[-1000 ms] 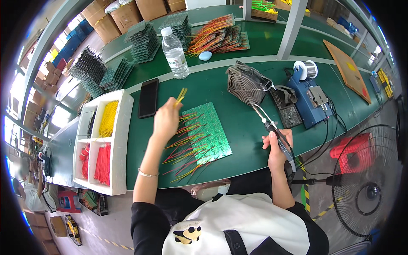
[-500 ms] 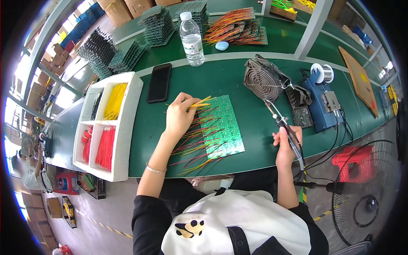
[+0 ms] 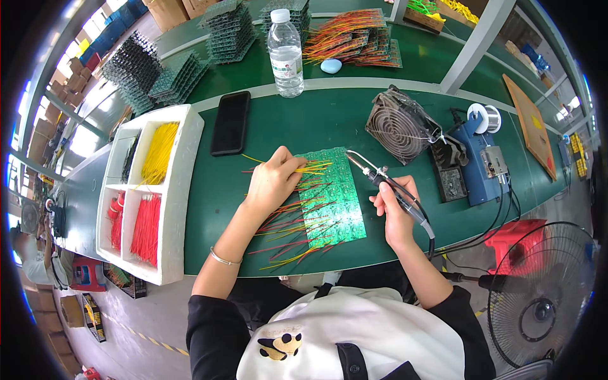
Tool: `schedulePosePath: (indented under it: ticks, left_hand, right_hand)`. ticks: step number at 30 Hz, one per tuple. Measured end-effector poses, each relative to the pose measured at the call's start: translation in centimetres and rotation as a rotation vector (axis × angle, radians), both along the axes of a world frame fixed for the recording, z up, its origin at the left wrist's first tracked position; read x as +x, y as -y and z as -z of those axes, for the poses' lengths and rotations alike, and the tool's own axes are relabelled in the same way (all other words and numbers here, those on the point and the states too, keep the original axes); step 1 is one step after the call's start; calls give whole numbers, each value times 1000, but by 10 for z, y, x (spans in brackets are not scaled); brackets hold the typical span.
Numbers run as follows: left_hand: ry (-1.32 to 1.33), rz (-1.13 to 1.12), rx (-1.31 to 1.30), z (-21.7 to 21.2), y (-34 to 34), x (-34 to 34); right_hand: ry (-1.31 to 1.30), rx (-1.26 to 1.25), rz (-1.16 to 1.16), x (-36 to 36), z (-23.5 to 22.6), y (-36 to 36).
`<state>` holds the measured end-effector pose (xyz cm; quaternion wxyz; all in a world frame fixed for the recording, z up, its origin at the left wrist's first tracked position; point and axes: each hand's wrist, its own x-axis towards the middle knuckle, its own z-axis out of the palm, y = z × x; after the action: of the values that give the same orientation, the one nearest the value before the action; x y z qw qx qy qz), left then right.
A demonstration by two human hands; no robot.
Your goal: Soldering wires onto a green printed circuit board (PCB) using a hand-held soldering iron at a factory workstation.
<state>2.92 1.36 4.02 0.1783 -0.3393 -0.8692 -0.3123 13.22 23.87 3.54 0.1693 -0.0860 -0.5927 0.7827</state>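
Observation:
A green circuit board panel (image 3: 347, 206) lies on the green bench, with red and yellow wires (image 3: 288, 218) sticking out along its left side. My left hand (image 3: 272, 182) is pinched around several yellow wires (image 3: 315, 167) over the board's upper left part; their far tips lie above the board. My right hand (image 3: 399, 214) grips a soldering iron (image 3: 380, 180) with a thin curved metal tube fixed to it. The iron's tip is close to the board's upper right corner; whether it touches cannot be made out. A cable runs from the handle's rear.
A white foam box (image 3: 176, 209) of sorted wires and a black phone (image 3: 230, 123) are at left. Behind stand a water bottle (image 3: 286, 57) and stacked boards (image 3: 229, 31). A small fan (image 3: 399, 123) and a blue soldering unit (image 3: 476, 158) with a solder spool (image 3: 489, 119) stand right.
My right hand has brought the soldering iron left, from beside the small fan to the board's upper right corner. My left hand has shifted slightly right and down with the yellow wires.

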Motion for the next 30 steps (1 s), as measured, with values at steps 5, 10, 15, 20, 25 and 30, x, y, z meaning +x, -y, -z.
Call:
schedulePosePath:
  ticks: [5, 10, 15, 20, 25, 30]
  left_hand:
    - [29, 39, -34, 8, 0, -1]
    - [-45, 48, -100, 10, 0, -2]
    - [-74, 41, -102, 10, 1, -1]
    - [-96, 48, -98, 11, 0, -1]
    - [-138, 52, -111, 12, 0, -2]
    - [-161, 65, -130, 10, 1, -3]
  right_hand:
    - [11, 25, -22, -1, 2, 2]
    - [27, 35, -39, -1, 2, 2]
    - [22, 49, -35, -1, 2, 1]
    - [41, 90, -57, 1, 0, 3]
    - [61, 114, -74, 2, 3, 4]
    - [45, 136, -94, 2, 3, 4]
